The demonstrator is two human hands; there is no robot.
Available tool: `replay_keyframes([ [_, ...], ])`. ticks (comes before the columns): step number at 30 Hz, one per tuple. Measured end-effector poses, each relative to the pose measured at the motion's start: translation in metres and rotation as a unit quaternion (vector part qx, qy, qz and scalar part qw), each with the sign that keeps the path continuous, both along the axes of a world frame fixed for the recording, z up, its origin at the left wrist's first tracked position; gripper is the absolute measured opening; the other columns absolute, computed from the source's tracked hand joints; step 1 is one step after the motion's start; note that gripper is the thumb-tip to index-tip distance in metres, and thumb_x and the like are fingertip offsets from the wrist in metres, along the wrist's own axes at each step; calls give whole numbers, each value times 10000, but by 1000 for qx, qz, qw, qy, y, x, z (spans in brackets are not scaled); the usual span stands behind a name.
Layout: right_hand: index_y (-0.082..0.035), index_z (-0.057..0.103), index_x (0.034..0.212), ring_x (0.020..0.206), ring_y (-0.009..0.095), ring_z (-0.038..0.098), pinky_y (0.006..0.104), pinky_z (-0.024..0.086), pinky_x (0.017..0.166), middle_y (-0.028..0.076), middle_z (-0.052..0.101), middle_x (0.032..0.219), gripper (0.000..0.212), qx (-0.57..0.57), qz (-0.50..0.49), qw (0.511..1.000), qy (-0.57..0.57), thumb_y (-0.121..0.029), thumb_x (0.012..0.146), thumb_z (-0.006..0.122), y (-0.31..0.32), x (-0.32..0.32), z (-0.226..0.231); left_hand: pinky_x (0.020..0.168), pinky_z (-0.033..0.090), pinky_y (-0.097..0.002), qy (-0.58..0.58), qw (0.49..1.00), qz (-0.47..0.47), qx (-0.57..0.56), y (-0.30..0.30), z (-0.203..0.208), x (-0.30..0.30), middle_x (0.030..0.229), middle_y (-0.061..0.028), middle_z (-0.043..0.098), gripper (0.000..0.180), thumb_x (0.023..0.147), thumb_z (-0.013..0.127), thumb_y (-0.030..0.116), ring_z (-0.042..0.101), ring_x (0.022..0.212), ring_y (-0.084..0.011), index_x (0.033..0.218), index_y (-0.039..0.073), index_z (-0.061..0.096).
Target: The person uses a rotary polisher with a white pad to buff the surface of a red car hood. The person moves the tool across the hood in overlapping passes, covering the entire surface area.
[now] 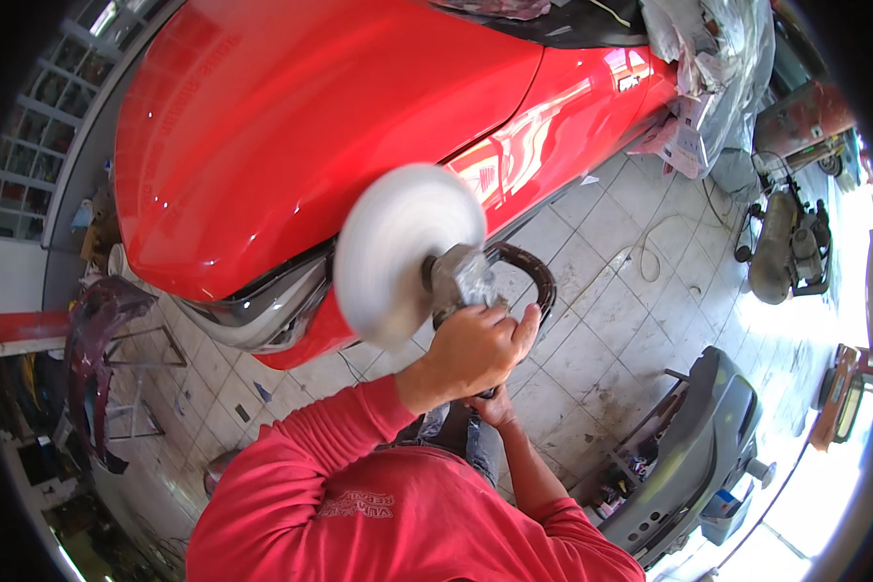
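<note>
A polishing machine with a round white wool pad (398, 252) is held up beside the front edge of a glossy red car hood (291, 116). The pad looks blurred, as if spinning; I cannot tell whether it touches the paint. My left hand (475, 347), in a red long sleeve, is closed around the machine's grey head (461, 276), next to its dark loop handle (541, 283). My right hand (495, 407) sits lower, gripping the machine's rear body, which is mostly hidden behind my left hand.
A detached grey bumper (694, 456) lies on the tiled floor (601, 330) at the right. A dark purple body part (92, 359) hangs on a stand at the left. A compressor (776, 252) and crumpled plastic sheeting (723, 58) sit at the upper right.
</note>
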State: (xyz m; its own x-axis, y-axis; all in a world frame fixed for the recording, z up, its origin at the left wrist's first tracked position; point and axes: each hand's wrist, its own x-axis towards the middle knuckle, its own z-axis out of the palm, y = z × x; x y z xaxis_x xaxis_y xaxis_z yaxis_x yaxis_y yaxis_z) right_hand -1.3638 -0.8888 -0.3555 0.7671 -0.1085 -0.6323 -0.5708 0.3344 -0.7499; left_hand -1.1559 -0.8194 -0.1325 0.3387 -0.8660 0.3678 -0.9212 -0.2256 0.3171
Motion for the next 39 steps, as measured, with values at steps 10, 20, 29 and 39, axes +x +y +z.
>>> replay_keyframes([
  [10, -66, 695, 693, 518, 101, 558, 311, 427, 516, 3, 653, 621, 286, -50, -77, 994, -53, -198, 861, 885, -120, 102, 68, 643, 566, -429, 0, 999, -23, -31, -151, 61, 96, 738, -93, 684, 456, 734, 774, 99, 713, 733, -292, 1175, 43, 671],
  [20, -47, 797, 995, 679, 91, 642, 313, 527, 655, -5, 750, 821, 245, 16, 9, 999, -34, -176, 830, 925, -140, 101, 78, 607, 529, -399, -9, 1000, 6, 8, -155, 67, 91, 730, -67, 631, 624, 668, 802, 115, 661, 683, -252, 1272, 2, 694],
  [29, -30, 833, 1040, 842, 76, 690, 310, 562, 774, -7, 793, 935, 256, 72, 63, 995, -12, -164, 840, 921, -116, 70, 62, 618, 526, -395, -13, 997, 24, 67, -136, 64, 72, 744, -49, 636, 755, 659, 815, 149, 659, 683, -237, 1375, -30, 654],
  [39, -35, 813, 1031, 815, 71, 677, 317, 562, 768, -10, 791, 949, 219, 47, 25, 997, -49, -120, 843, 889, -169, 140, 101, 613, 524, -410, -24, 998, 25, 44, -183, 103, 116, 715, -62, 607, 669, 684, 775, 111, 641, 658, -269, 1337, 10, 673],
])
